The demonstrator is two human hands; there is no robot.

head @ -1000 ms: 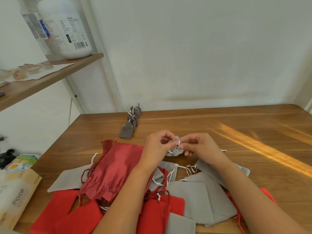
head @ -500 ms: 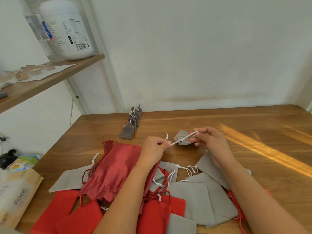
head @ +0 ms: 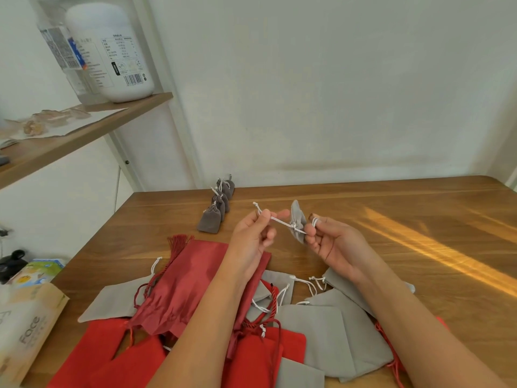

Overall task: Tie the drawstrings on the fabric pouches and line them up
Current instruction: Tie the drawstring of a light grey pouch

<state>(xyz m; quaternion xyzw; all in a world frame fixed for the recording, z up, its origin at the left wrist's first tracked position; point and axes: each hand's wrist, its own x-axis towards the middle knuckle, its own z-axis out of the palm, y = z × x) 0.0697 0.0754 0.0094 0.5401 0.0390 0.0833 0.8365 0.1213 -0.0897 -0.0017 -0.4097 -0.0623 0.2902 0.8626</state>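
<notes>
A small grey pouch hangs in the air between my hands, its mouth cinched. My left hand pinches one white drawstring and holds it taut up to the left. My right hand pinches the other string end beside the pouch, with string looped over a fingertip. A row of several tied grey pouches stands at the table's far left. Flat grey pouches and red pouches lie in a heap under my forearms.
The wooden table reaches the white wall at the back. A shelf with a big white tub overhangs the left. A tissue pack lies off the table's left edge.
My hands have gone from working close together on the knot to pulling apart. The pouch has risen off the table and the strings are now stretched tight.
</notes>
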